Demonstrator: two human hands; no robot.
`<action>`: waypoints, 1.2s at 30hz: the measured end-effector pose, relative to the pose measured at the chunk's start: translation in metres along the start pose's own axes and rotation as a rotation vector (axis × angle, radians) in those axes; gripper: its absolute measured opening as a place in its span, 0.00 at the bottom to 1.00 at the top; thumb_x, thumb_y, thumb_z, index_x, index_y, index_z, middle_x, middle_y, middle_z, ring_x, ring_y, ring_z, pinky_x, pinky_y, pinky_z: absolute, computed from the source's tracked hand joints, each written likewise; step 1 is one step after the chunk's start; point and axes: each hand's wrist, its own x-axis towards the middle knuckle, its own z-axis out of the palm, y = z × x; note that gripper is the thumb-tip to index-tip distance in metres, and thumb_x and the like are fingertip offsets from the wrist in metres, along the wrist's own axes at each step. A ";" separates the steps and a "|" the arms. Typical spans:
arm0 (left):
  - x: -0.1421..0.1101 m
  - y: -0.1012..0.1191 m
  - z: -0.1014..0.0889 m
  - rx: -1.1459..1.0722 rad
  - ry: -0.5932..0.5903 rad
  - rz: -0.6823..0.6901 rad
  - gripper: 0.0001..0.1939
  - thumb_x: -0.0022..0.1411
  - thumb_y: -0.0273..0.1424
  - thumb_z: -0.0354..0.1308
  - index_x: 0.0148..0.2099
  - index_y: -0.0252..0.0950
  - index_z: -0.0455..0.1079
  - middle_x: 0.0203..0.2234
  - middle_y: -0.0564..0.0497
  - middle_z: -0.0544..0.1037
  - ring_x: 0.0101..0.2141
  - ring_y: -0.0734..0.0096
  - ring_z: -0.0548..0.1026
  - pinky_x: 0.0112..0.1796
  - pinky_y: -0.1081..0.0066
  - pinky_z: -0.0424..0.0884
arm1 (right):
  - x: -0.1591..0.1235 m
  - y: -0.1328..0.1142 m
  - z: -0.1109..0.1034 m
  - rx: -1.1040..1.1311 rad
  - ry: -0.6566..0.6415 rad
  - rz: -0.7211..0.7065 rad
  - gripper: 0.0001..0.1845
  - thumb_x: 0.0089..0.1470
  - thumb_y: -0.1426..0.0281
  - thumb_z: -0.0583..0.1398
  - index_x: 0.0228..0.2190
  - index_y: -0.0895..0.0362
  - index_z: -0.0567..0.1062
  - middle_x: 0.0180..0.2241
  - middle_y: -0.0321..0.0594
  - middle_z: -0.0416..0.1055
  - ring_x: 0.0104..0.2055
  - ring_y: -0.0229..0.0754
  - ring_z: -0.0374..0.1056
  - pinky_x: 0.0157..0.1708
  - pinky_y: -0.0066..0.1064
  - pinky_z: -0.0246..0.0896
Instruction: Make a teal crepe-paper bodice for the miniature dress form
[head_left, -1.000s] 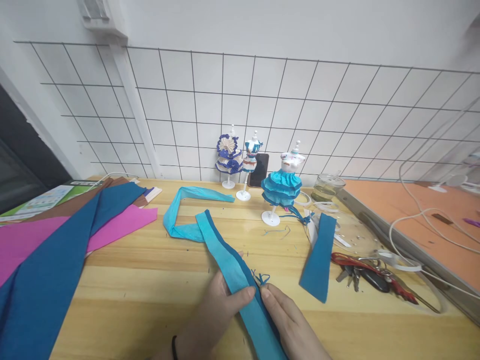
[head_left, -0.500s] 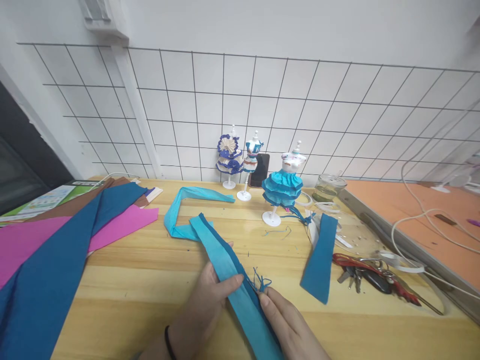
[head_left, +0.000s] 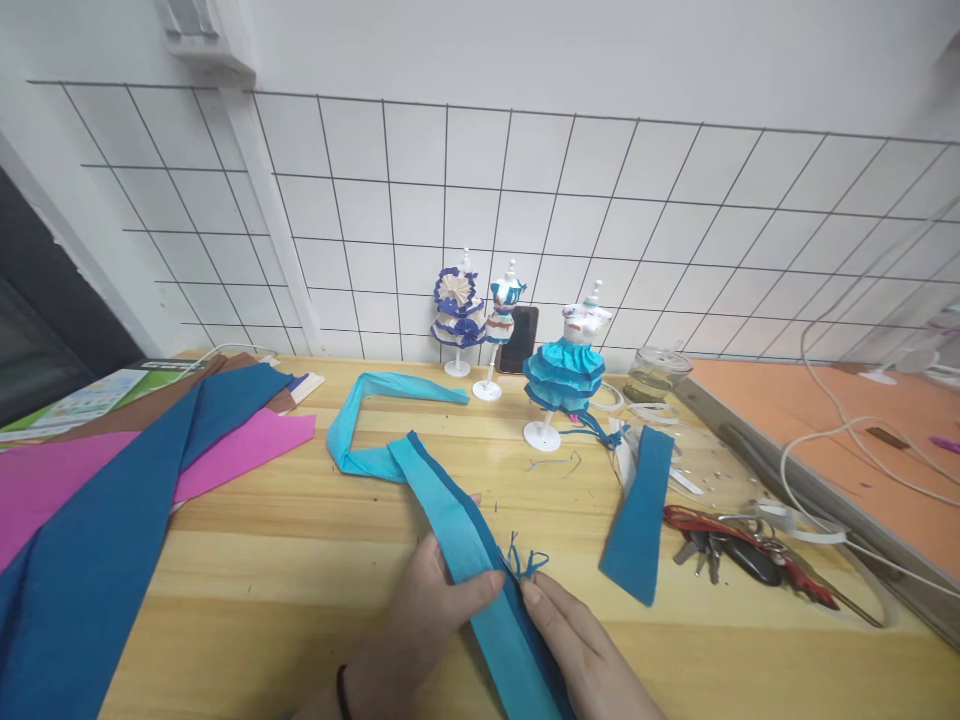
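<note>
My left hand [head_left: 431, 620] pinches a light blue crepe paper strip [head_left: 457, 525] that lies over a darker blue strip, thumb on top. My right hand [head_left: 581, 655] rests with its fingers closed on the dark blue edge, just right of the left thumb. The light strip runs away from me and loops back across the wooden table [head_left: 300, 560]. A small tuft of blue thread [head_left: 525, 563] lies by my right fingertips. Three small mannequins stand at the back; the nearest one [head_left: 564, 375] wears a tiered blue paper dress.
Large dark blue [head_left: 97, 560] and pink [head_left: 240, 450] paper sheets lie at the left. A separate dark blue strip [head_left: 637, 515], red-handled scissors and keys [head_left: 739, 550], a glass jar [head_left: 656, 375], a phone [head_left: 519, 338] and white cables [head_left: 840, 440] sit at the right. A wire grid lines the wall.
Both hands have slid slightly along the layered strips, and the strip's far end shifted a little on the table. Everything else is where it was.
</note>
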 end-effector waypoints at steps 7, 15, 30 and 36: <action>-0.001 -0.001 0.003 -0.032 -0.023 0.000 0.37 0.41 0.29 0.67 0.55 0.35 0.59 0.39 0.44 0.77 0.40 0.56 0.74 0.41 0.62 0.69 | -0.004 -0.002 -0.005 -0.008 -0.014 -0.060 0.31 0.45 0.49 0.56 0.47 0.54 0.71 0.54 0.40 0.63 0.57 0.48 0.53 0.57 0.33 0.45; -0.001 -0.003 0.003 -0.016 -0.028 0.003 0.37 0.42 0.28 0.67 0.55 0.33 0.59 0.40 0.43 0.77 0.40 0.57 0.74 0.41 0.62 0.69 | 0.000 -0.006 -0.001 0.039 0.004 0.025 0.32 0.47 0.49 0.54 0.47 0.57 0.70 0.53 0.42 0.63 0.58 0.49 0.53 0.58 0.35 0.44; -0.001 -0.007 -0.001 0.007 -0.033 -0.008 0.38 0.43 0.29 0.66 0.57 0.33 0.56 0.37 0.45 0.77 0.37 0.61 0.73 0.39 0.65 0.68 | 0.000 -0.024 0.000 0.031 0.000 0.023 0.32 0.48 0.49 0.53 0.45 0.59 0.72 0.50 0.46 0.67 0.56 0.50 0.56 0.56 0.37 0.47; 0.001 -0.012 -0.005 0.000 -0.081 0.008 0.39 0.45 0.29 0.66 0.58 0.34 0.54 0.42 0.44 0.75 0.42 0.59 0.72 0.41 0.64 0.67 | 0.002 -0.031 0.001 0.033 -0.070 -0.051 0.27 0.50 0.49 0.51 0.37 0.57 0.75 0.44 0.44 0.72 0.50 0.48 0.62 0.51 0.32 0.55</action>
